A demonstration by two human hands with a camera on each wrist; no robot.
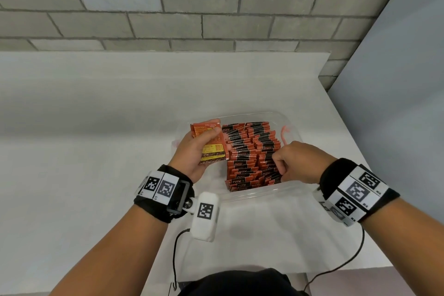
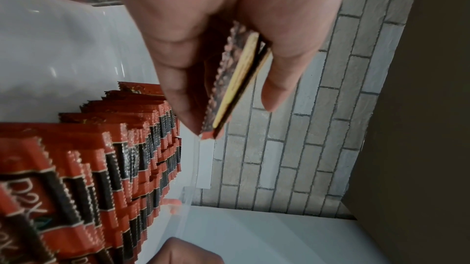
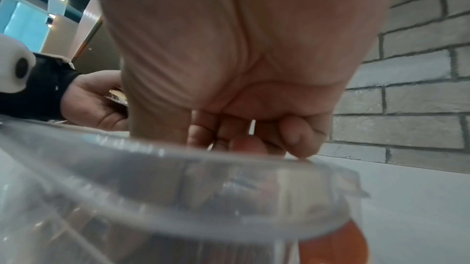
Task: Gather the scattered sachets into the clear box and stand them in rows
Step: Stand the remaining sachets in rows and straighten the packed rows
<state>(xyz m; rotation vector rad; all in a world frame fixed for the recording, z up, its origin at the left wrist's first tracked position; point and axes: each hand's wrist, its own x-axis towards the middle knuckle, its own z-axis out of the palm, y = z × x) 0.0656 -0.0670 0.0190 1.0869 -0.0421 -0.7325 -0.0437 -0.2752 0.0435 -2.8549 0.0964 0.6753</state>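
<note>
A clear box (image 1: 249, 196) stands on the white table and holds red-and-black sachets (image 1: 252, 151) standing on edge in tight rows. My left hand (image 1: 204, 144) hovers over the box's left side and grips a small stack of sachets (image 1: 212, 149), thumb on top. The left wrist view shows that stack (image 2: 236, 79) edge-on between thumb and fingers, with the rows (image 2: 114, 157) below. My right hand (image 1: 281, 166) reaches into the box's near right part, fingers curled onto the tops of the standing sachets. From the right wrist, the fingertips (image 3: 300, 143) dip behind the box rim (image 3: 178, 167).
A grey brick wall (image 1: 192, 7) runs along the far side of the table (image 1: 84, 127). A grey panel (image 1: 396, 103) stands at the right, by the table's right edge. An orange clasp (image 1: 284, 132) sits at the box's far right. Cables (image 1: 175, 259) hang at the front edge.
</note>
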